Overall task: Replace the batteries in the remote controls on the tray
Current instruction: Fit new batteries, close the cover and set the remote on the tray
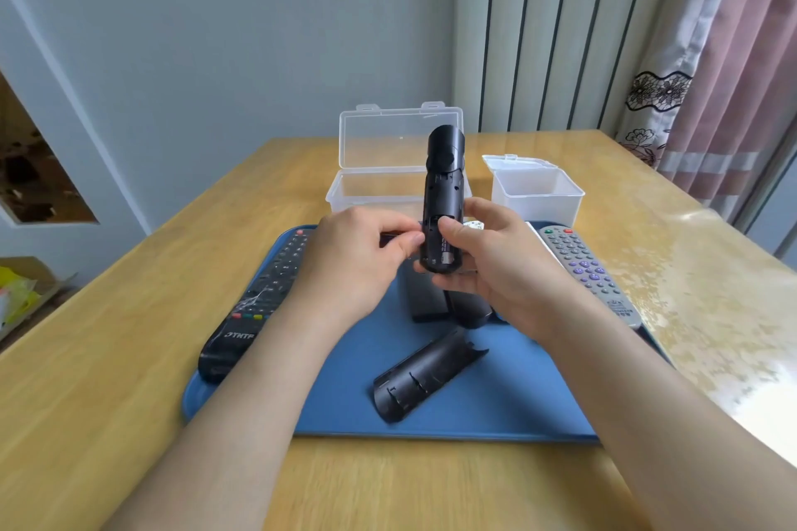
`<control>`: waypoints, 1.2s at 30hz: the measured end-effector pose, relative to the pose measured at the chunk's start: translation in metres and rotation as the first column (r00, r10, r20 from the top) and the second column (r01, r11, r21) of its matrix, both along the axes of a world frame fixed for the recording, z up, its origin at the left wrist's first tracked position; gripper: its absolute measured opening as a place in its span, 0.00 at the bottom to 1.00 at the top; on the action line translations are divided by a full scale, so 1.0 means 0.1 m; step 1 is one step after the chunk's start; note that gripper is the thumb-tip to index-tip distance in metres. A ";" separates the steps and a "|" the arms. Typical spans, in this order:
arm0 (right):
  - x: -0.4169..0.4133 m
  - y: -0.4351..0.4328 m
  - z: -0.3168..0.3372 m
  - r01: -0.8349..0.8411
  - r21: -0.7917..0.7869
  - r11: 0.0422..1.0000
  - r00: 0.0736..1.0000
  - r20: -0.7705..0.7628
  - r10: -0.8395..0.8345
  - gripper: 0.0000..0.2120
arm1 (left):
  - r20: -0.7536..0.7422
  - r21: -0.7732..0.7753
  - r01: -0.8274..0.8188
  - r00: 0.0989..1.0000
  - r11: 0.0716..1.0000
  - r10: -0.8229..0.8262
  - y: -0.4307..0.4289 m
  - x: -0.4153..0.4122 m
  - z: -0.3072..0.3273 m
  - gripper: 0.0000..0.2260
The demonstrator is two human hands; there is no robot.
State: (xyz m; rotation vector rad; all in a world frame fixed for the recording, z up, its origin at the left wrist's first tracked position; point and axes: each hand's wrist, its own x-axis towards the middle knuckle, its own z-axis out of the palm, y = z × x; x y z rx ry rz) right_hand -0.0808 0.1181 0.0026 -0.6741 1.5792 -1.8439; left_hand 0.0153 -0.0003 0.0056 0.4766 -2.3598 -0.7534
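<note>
Blue tray: black TNTF remote lies at its left edge. Left hand pinches a small dark item, identity unclear, beside the upright black remote. Detached battery cover lies on the tray below. Right hand grips the upright black remote, compartment open, thumb over it. Grey remote lies at the tray's right edge.

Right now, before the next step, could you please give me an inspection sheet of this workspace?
Surface: wooden table, blue tray on it.
Job's things: held remote upright, battery bay open; cover lying on tray; black remote at left, grey remote at right.
Clutter: large clear box and small box, both open, behind tray.
Grippers: left hand pinches small dark thing beside held remote; right hand grips it.
Cables: nothing seen.
Surroundings: wall, curtain at right.
</note>
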 end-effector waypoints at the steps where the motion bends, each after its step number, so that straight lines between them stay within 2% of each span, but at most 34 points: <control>1: 0.00 0.00 0.00 0.001 0.006 1.000 1.000 -0.006 -0.001 0.11 | 0.044 -0.090 0.004 0.999 0.996 0.000 0.01 0.02 0.01 0.07; 4: 0.00 -0.01 -0.01 -0.013 0.030 0.999 0.999 -0.030 0.013 0.10 | 0.063 -0.261 -0.045 0.996 0.964 0.064 -0.02 0.03 0.04 0.09; 5: 0.00 -0.01 -0.02 -0.009 0.037 0.999 0.999 -0.039 0.011 0.10 | 0.012 -0.222 -0.063 0.998 0.973 0.068 -0.03 0.03 0.04 0.08; 7: -0.01 -0.01 -0.02 0.004 0.037 0.999 0.999 -0.044 -0.003 0.11 | -0.162 0.087 0.011 0.987 0.996 0.004 -0.03 0.01 0.06 0.07; 9: -0.01 -0.01 -0.03 0.005 0.035 0.999 0.999 -0.043 -0.003 0.10 | -0.321 0.417 0.179 0.946 0.891 -0.040 0.05 -0.01 0.08 0.05; 10: 0.01 -0.01 -0.03 0.003 0.030 1.000 0.999 -0.046 -0.002 0.09 | -0.363 0.499 0.237 0.930 0.833 -0.047 0.10 -0.02 0.09 0.05; 12: 0.03 -0.01 -0.02 0.000 0.009 1.000 0.999 -0.039 0.001 0.06 | -0.428 0.573 0.310 0.902 0.759 -0.046 0.18 -0.04 0.08 0.04; 15: 0.06 -0.01 0.00 0.006 -0.031 1.000 1.000 0.004 -0.006 0.09 | -0.526 0.610 0.390 0.851 0.690 -0.016 0.20 -0.06 0.06 0.04; 17: 0.07 -0.02 -0.01 -0.017 -0.042 0.999 0.999 0.027 0.018 0.06 | -0.579 0.632 0.433 0.815 0.643 0.021 0.18 -0.06 0.06 0.04; 21: 0.10 -0.04 -0.02 -0.056 -0.055 0.997 0.995 0.077 0.061 0.09 | -0.616 0.663 0.498 0.788 0.559 0.028 0.18 -0.08 0.05 0.04; 24: 0.10 -0.05 0.00 -0.061 -0.096 0.993 0.991 0.115 0.072 0.09 | -0.573 0.666 0.440 0.819 0.602 0.035 0.16 -0.10 0.00 0.03; 28: 0.08 -0.03 0.03 -0.036 -0.124 0.992 0.991 0.123 0.052 0.08 | -0.497 0.506 0.286 0.868 0.813 0.004 0.06 -0.08 -0.04 0.06; 30: 0.09 -0.03 0.04 -0.030 -0.131 0.991 0.993 0.112 0.045 0.08 | -0.522 0.459 0.269 0.853 0.847 0.013 0.04 -0.06 0.00 0.06; 33: 0.11 -0.03 0.05 -0.012 -0.131 0.991 0.997 0.075 0.022 0.06 | -0.606 0.442 0.297 0.795 0.846 0.037 0.01 -0.03 0.08 0.06; 36: 0.13 -0.03 0.04 -0.023 -0.124 0.992 0.999 0.044 0.029 0.05 | -0.539 0.356 0.265 0.841 0.896 -0.034 0.05 -0.05 0.03 0.05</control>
